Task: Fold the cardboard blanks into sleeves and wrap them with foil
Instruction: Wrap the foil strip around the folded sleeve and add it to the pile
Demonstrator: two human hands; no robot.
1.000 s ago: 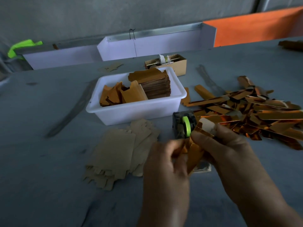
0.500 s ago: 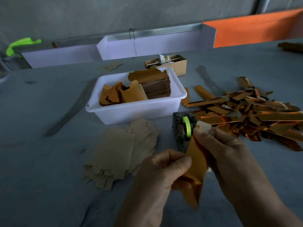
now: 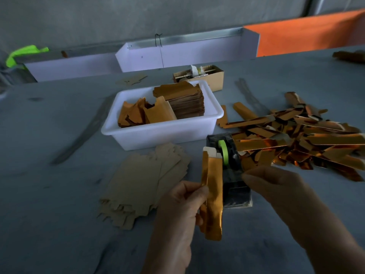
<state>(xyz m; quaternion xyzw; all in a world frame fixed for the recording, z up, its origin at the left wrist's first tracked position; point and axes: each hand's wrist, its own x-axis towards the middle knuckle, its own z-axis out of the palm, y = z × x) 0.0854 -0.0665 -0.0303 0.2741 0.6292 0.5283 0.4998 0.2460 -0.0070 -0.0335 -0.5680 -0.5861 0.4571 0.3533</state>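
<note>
One view, from your head camera, looking down on the grey surface (image 3: 59, 224). Your left hand (image 3: 177, 212) now holds a foil-wrapped sleeve (image 3: 212, 196) upright, thumb and fingers pinching its left edge about halfway down; a second ago both hands were bunched around it and half a second ago it hung tilted between them. Your right hand (image 3: 276, 186) has let go and sits just to the sleeve's right, fingertips drawn together near the tape dispenser (image 3: 227, 161); whether that grip pinches a scrap of tape or nothing is too blurred to tell. White card shows at the sleeve's top end, above the foil.

Judged from this, the wrap on this piece looks all but finished and the likely step in hand is taping or closing it off.

Flat cardboard blanks (image 3: 146, 186) lie fanned near the surface's front edge, left of your hands. Behind them the white bin (image 3: 162, 133) holds a stack of foil pieces (image 3: 185, 101). Finished sleeves (image 3: 306, 139) are heaped toward the right edge, touching one another, just beyond the dispenser. A small cardboard box (image 3: 215, 78) stands behind the bin, toward the far edge.
</note>
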